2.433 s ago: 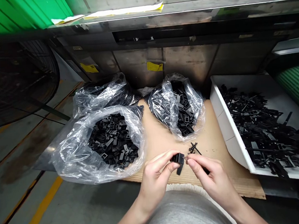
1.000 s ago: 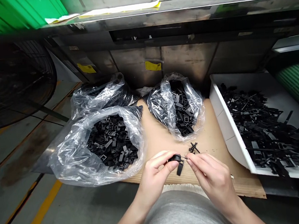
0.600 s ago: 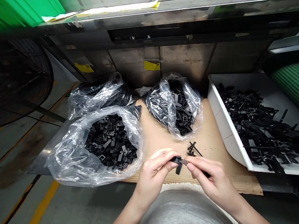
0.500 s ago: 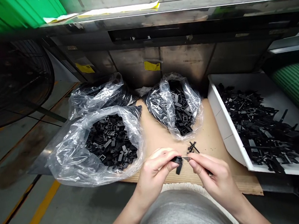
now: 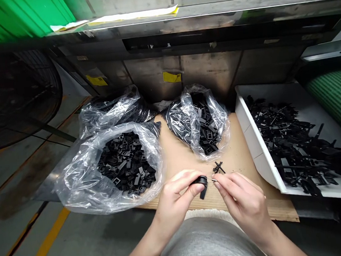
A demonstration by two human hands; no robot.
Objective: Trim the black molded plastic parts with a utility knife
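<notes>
1. Black moulded plastic clip [image 5: 202,182] pinched in left hand [image 5: 177,197], which is nearly closed on it; tab hangs toward 6 o'clock.
2. Right hand [image 5: 244,203] nearly closed, thumb and forefinger gripping a tiny silvery metal pin [image 5: 213,179], just beside the clip at 3 o'clock.
3. Small black plastic sprue piece [image 5: 218,167] lies on a tan cardboard sheet [image 5: 235,146], near the clip at 1 o'clock.
4. Crinkled clear polythene bag of black plastic parts [image 5: 128,164] at 9 o'clock; white tray of black plastic parts [image 5: 253,144] at 3 o'clock.
</notes>
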